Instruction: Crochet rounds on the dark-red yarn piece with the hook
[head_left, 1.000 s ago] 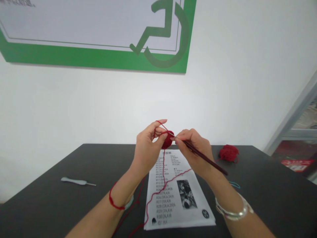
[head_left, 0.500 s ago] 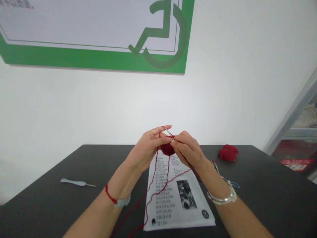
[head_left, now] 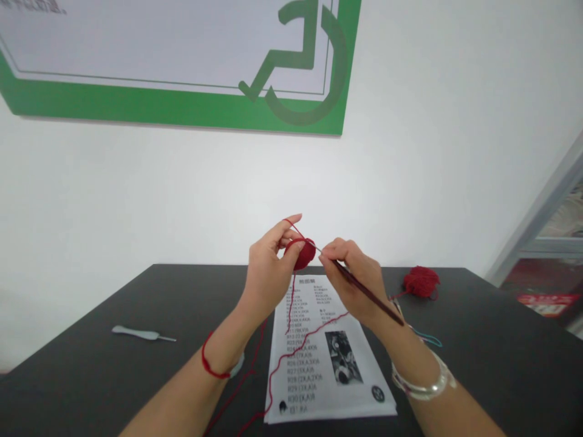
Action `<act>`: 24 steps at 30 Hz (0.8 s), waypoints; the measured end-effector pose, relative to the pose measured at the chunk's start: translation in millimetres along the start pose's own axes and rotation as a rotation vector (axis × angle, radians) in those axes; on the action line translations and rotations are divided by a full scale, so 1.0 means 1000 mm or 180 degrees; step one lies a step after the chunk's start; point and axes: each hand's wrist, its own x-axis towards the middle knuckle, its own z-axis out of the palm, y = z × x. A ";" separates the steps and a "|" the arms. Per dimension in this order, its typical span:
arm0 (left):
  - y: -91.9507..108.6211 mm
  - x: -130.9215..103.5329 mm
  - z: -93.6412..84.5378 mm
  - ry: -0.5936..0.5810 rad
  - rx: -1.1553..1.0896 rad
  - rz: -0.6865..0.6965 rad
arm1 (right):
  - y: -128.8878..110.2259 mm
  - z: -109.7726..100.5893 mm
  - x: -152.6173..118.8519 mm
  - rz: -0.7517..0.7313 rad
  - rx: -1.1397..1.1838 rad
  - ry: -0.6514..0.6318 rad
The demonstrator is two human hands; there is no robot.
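Black table, white wall, green-bordered sign, left grip pinching red crochet, right grip pinching hook

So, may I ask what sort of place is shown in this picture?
Perhaps a craft workroom, possibly a public one: a dark table bears printed sheets and a red yarn ball, and a green-edged sign with a wheelchair-like symbol hangs on the wall.

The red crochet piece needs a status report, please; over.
Left hand pinching red crochet piece, yarn over forefinger. Right hand holding hook, tip at the piece. Yarn strand crosses printed sheets below, not blocking.
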 end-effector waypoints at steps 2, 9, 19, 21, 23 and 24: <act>0.001 0.000 0.000 -0.0039 0.0252 0.0171 | -0.002 -0.001 0.001 0.0683 0.0553 0.0202; 0.002 0.002 -0.004 -0.0346 0.0196 0.0152 | 0.004 -0.017 0.005 0.1190 0.1379 -0.0101; 0.013 -0.005 0.006 -0.0317 -0.1311 -0.0648 | 0.010 0.001 0.003 0.0989 0.2065 0.0129; 0.012 -0.006 0.008 -0.0400 -0.1685 -0.0960 | 0.012 0.006 -0.002 0.0617 0.1310 0.0216; 0.010 -0.006 0.009 -0.0460 -0.1936 -0.1221 | 0.016 0.012 -0.007 0.0053 0.0329 0.0260; 0.010 -0.006 0.009 -0.0477 -0.2055 -0.1330 | 0.018 0.014 -0.009 -0.0301 -0.0099 0.0312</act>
